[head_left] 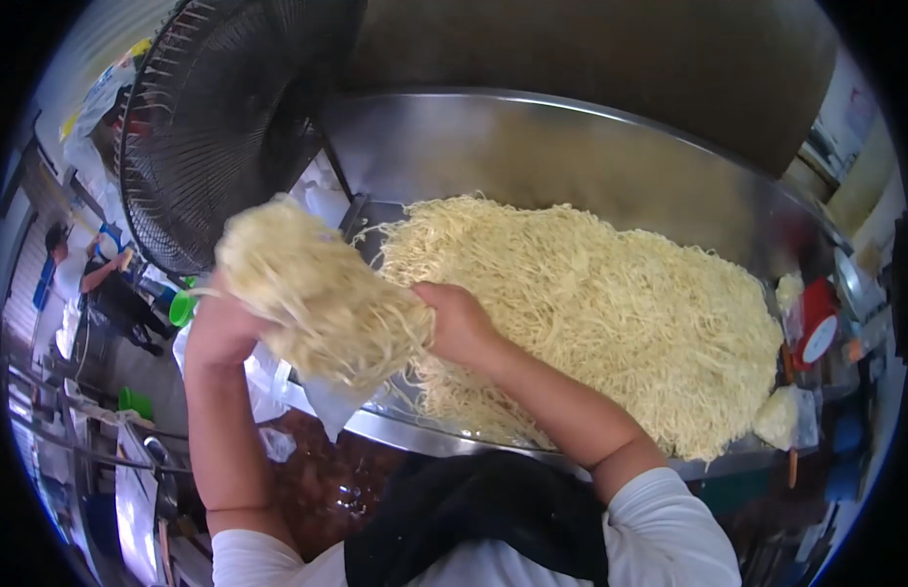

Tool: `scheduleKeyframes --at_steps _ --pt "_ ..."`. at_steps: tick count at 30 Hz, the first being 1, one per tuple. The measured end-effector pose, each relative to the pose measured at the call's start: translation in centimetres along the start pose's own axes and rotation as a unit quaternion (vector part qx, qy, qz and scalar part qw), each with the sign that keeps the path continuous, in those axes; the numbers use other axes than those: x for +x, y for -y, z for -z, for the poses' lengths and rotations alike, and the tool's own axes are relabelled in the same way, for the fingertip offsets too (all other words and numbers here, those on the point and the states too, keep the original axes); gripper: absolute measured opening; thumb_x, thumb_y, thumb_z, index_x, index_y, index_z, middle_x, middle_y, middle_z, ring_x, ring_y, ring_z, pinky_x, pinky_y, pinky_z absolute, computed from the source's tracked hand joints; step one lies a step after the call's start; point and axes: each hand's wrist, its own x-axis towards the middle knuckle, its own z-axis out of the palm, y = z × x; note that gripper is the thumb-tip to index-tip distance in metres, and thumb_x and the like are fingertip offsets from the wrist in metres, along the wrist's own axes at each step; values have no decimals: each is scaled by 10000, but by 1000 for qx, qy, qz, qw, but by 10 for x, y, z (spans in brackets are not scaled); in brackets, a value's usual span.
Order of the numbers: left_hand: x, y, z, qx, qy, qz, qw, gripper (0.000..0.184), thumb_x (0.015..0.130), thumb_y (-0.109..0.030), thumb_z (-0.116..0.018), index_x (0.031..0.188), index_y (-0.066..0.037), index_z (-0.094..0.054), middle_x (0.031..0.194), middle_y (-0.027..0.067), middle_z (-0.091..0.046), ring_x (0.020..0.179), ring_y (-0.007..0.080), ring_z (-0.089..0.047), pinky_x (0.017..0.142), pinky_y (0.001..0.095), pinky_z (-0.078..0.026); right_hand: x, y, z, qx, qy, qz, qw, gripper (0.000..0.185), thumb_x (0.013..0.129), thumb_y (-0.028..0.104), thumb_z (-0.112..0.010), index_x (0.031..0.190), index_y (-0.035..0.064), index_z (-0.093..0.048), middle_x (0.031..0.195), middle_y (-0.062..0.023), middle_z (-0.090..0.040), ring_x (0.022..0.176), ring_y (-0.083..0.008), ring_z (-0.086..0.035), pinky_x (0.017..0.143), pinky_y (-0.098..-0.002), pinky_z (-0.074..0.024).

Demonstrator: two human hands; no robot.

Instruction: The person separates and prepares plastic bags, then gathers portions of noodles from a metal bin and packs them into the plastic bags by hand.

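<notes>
A large bundle of pale yellow noodles [322,298] is raised between my two hands, blurred by motion. My left hand [224,318] grips its left side, with most of the fingers hidden behind the strands. On the other side, my right hand [459,323] is closed on the bundle's right end. Below the bundle hangs a piece of see-through plastic [334,406]; I cannot tell whether either hand holds it. Just beyond my right hand, a wide heap of loose noodles [591,313] covers much of the metal tray [415,147].
A big black fan [229,127] stands close at the upper left. At the right edge are a red scale [816,323] and a bagged portion of noodles [781,419]. Another person [97,284] stands far left, near a green bucket [183,308].
</notes>
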Motion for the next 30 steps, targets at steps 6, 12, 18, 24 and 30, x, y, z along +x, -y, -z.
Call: scheduleKeyframes --at_steps 6,12,18,24,30 --pt "-23 150 -16 136 222 94 961 602 648 -216 -823 1179 -32 -607 1081 113 -680 980 192 -636 885 340 -482 -13 -21 -2 18 213 -108 971 338 655 281 -740 933 106 -660 889 -159 -675 846 -330 -655 748 -415 -519" --pt "-35 208 -97 312 -27 36 949 338 722 -238 -746 1017 -86 -682 854 190 -684 826 387 -655 712 401 -529 -2 -8 -21 44 285 -48 956 379 668 253 -746 952 41 -612 881 -188 -657 845 -357 -643 773 -420 -506" --pt "-12 144 -64 189 -171 -103 961 226 780 -130 -683 983 -29 -682 841 111 -706 779 219 -678 718 328 -518 -1 -34 4 100 318 -95 938 582 641 282 -797 1108 28 -559 1030 -191 -649 945 -332 -639 843 -397 -497" --pt "15 15 -28 184 -227 -191 937 163 823 -75 -636 957 18 -641 913 51 -673 826 113 -613 763 259 -484 -41 -57 67 -15 235 -155 959 437 697 227 -741 1092 80 -624 1007 -170 -668 931 -337 -648 824 -391 -511" --pt "39 -44 -28 206 -158 -168 951 163 836 -88 -601 978 -9 -616 907 39 -652 826 100 -596 762 253 -474 -86 -114 127 14 72 -287 955 220 760 61 -656 979 65 -657 876 -142 -677 799 -303 -651 736 -362 -505"
